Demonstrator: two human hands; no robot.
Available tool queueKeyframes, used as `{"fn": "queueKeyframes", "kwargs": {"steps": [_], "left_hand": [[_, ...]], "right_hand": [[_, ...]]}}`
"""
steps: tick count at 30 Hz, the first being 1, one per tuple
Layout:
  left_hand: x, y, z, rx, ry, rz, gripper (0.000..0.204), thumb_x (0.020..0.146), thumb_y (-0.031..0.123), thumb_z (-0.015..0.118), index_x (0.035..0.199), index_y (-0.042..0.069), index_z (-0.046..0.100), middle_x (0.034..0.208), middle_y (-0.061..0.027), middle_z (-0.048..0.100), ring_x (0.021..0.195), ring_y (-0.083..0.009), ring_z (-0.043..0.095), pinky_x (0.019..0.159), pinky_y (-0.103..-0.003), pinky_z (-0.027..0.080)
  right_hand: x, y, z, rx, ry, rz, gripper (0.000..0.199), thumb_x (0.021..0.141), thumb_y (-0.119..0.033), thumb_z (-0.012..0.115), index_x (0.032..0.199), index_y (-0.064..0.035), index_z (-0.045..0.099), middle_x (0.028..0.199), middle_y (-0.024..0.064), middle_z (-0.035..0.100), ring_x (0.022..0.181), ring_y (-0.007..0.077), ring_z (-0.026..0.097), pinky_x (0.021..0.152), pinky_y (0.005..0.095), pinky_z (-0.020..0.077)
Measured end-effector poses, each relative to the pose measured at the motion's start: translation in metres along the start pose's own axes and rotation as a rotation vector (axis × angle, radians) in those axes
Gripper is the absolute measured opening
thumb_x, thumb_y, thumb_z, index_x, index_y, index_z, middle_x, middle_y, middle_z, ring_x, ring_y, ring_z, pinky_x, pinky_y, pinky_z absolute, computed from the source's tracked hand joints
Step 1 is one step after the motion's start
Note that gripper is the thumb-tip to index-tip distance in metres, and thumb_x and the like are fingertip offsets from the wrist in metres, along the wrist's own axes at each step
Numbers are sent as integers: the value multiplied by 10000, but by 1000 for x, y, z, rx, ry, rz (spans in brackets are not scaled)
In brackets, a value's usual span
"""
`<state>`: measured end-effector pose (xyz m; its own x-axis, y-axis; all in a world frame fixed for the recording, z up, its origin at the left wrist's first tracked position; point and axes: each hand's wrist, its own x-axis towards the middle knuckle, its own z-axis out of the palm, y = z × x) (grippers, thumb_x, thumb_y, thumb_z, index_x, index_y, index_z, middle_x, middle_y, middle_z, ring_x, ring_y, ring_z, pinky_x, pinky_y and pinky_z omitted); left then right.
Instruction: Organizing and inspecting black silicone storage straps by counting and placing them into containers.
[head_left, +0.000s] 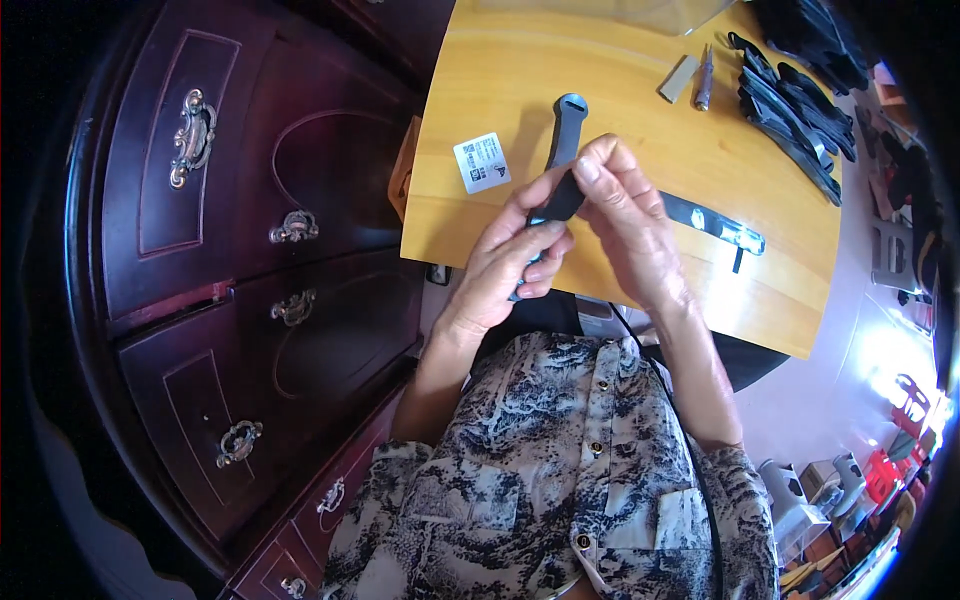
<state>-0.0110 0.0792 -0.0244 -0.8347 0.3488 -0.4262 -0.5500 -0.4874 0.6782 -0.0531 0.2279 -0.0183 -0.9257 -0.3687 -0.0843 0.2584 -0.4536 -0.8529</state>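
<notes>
My left hand (505, 265) is closed around a dark grey strap (567, 135). The strap's far end, with a slotted loop, sticks up above the fingers over the wooden table (480, 90). A bit of turquoise shows between the left fingers; the rest of that part is hidden by them. With thumb and forefinger my right hand (635, 220) pinches a black flap (562, 200) of the held piece, close to the left thumb. Right of my right hand lies another dark strip (708, 222) with a shiny, glaring end.
A white printed card (482, 163) lies left of the strap. Farther back are a beige block (679, 79), a screwdriver (705, 80) and black gloves (795, 115). A clear plastic container (650, 12) stands at the far edge. Dark red drawers (190, 240) rise close on the left.
</notes>
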Motion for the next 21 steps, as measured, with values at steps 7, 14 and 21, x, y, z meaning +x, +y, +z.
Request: {"fn": "queueKeyframes", "kwargs": {"steps": [7, 14, 21], "left_hand": [[0, -5, -1, -7, 14, 155, 288, 981, 174, 480, 1254, 120, 405, 793, 16, 462, 511, -14, 385, 397, -153, 309], [-1, -5, 8, 37, 98, 114, 378, 972, 126, 463, 1333, 145, 353, 792, 5, 459, 501, -18, 371, 390, -150, 300], [-28, -13, 41, 363, -133, 12, 320, 994, 186, 477, 1272, 53, 389, 685, 42, 399, 516, -12, 343, 435, -168, 283]], "right_hand": [[-14, 5, 9, -573, -42, -318, 438, 875, -236, 648, 1262, -95, 498, 1318, 124, 486, 1200, 247, 450, 983, 402, 386], [-15, 9, 4, -1008, 15, -460, 234, 850, -172, 629, 1070, -102, 666, 1263, 101, 534, 1154, 297, 461, 981, 402, 365], [76, -71, -88, -308, 614, -495, 383, 991, -347, 440, 951, -7, 612, 801, 35, 556, 747, 127, 524, 670, 288, 420]]}}
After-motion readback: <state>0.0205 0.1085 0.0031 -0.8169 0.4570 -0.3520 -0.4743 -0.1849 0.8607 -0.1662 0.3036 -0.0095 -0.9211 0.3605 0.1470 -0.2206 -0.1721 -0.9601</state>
